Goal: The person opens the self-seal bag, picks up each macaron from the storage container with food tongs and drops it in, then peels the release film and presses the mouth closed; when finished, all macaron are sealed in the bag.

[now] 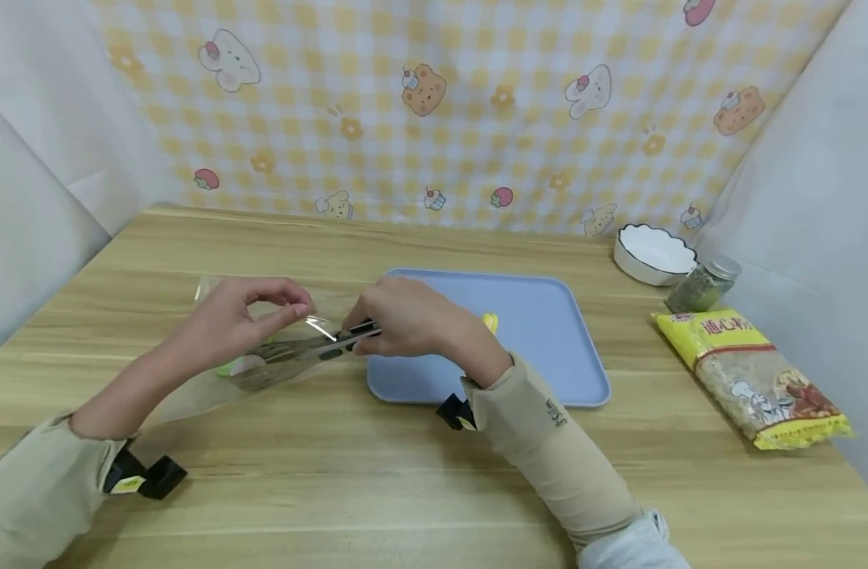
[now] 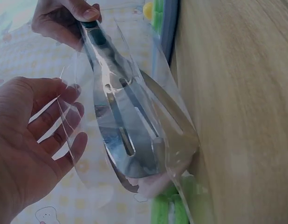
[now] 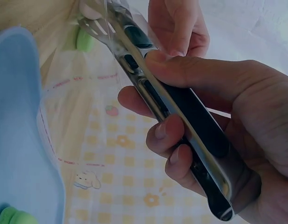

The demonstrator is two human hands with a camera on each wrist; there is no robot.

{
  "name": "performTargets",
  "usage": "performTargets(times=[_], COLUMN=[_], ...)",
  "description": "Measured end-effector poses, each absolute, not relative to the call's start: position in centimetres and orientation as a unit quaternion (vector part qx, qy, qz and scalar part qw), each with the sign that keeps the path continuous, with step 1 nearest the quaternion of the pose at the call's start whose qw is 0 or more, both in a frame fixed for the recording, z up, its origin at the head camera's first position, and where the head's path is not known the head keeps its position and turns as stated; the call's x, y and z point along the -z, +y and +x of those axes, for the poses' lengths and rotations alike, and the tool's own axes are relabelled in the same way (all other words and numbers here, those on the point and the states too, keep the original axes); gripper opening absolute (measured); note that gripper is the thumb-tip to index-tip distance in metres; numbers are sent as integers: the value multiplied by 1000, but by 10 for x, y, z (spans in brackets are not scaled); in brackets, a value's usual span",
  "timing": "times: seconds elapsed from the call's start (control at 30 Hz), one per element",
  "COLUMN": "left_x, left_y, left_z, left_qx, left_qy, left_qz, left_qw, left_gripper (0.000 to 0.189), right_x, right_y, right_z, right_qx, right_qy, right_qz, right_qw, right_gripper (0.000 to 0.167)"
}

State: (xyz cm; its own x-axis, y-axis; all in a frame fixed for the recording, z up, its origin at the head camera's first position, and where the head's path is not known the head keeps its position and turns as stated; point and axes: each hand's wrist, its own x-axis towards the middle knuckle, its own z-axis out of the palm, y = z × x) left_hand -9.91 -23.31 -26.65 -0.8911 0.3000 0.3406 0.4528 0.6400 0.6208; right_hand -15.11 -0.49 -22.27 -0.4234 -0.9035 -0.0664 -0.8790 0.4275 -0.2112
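My left hand [image 1: 238, 320] pinches the edge of a clear plastic bag [image 1: 199, 399] between thumb and fingertips. Metal tongs [image 2: 130, 135] with slotted heads reach into the bag, and my right hand [image 1: 405, 316] grips their dark handles [image 3: 195, 119]. At the tips of the tongs, inside the bag, is a pale pinkish piece [image 2: 155, 185], partly hidden; whether the tongs squeeze it I cannot tell. Beside it in the bag lie green pieces [image 2: 169, 207]. A yellow piece [image 1: 490, 322] sits on the blue tray [image 1: 548, 340], partly behind my right wrist. In the right wrist view a green macaron-like piece [image 3: 16, 217] shows on the tray.
At the right stand a white scalloped bowl [image 1: 654, 253] and a tilted jar of dried herbs [image 1: 703, 286]. A yellow pasta packet [image 1: 754, 379] lies in front of them. A checked cloth [image 1: 462, 118] hangs behind the wooden table [image 1: 377, 490].
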Motion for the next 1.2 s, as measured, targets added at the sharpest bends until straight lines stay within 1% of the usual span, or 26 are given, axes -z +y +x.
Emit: performTargets(times=[0.33, 0.43, 0.53, 0.77, 1.2], left_x=[270, 269, 269, 271, 273], left_y=[-232, -232, -231, -232, -231], left_z=[-101, -102, -102, -102, -103], left_qx=[348, 345, 345, 350, 333], left_qy=[-896, -895, -893, -895, -898], left_qz=[-244, -249, -256, -248, -253], left_qw=[130, 134, 132, 126, 136], left_gripper=[9, 10, 10, 11, 9], right_x=[224, 224, 224, 223, 229], right_y=[-9, -9, -6, 3, -1], right_z=[-147, -146, -146, -148, -149], right_qx=[56, 55, 51, 40, 66], right_qy=[858, 862, 862, 865, 845], right_qz=[-506, -499, -501, -496, -528], right_qw=[73, 65, 63, 64, 50], right_gripper=[27, 22, 20, 30, 27])
